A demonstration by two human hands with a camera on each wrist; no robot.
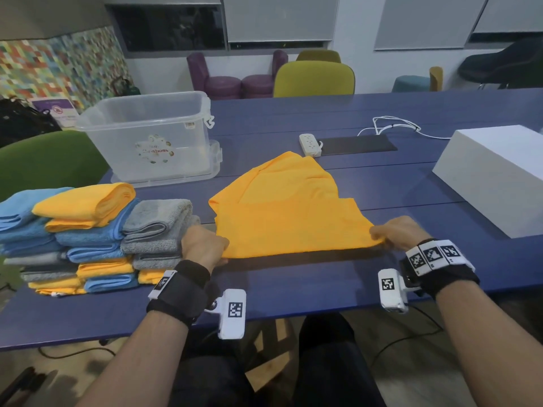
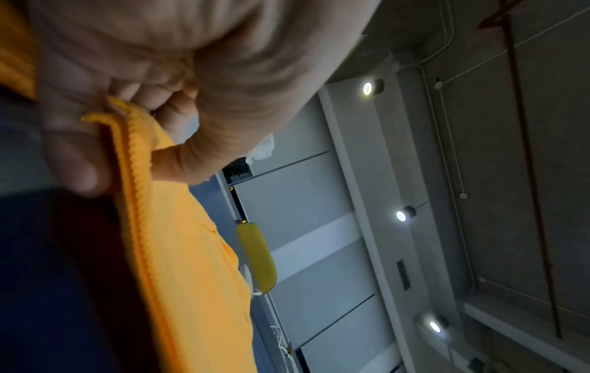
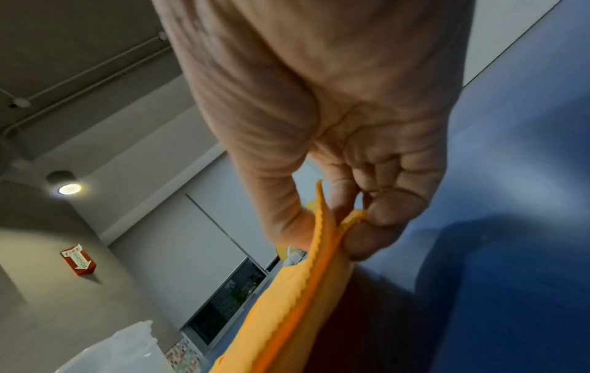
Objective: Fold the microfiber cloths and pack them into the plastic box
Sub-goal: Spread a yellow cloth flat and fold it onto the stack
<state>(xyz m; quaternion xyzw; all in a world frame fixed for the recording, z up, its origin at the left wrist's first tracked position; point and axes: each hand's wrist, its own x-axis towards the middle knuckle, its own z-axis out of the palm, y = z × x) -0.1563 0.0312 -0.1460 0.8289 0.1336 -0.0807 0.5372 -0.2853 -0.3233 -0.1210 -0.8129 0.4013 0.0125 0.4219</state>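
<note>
Head view shows an orange cloth [image 1: 282,212] spread on the blue counter [image 1: 293,283], its near edge lifted just above the surface and stretched between both hands. Left hand [image 1: 204,245] pinches the near left corner, and the left wrist view shows the doubled hem of the cloth [image 2: 179,252] caught between thumb and curled fingers [image 2: 79,161]. Right hand [image 1: 396,233] pinches the near right corner; in the right wrist view the cloth [image 3: 300,302] runs out from between thumb and fingertips [image 3: 380,234]. Far part of the cloth lies rumpled on the counter, with one corner pointing toward a white power strip [image 1: 310,144].

Left of the cloth, touching the left hand's side, sits a pile of folded cloths [image 1: 88,239] in blue, orange and grey. Beyond the pile, at the far left, stands a clear plastic box [image 1: 150,139] resting on its lid. A white box [image 1: 493,177] stands at the right.
</note>
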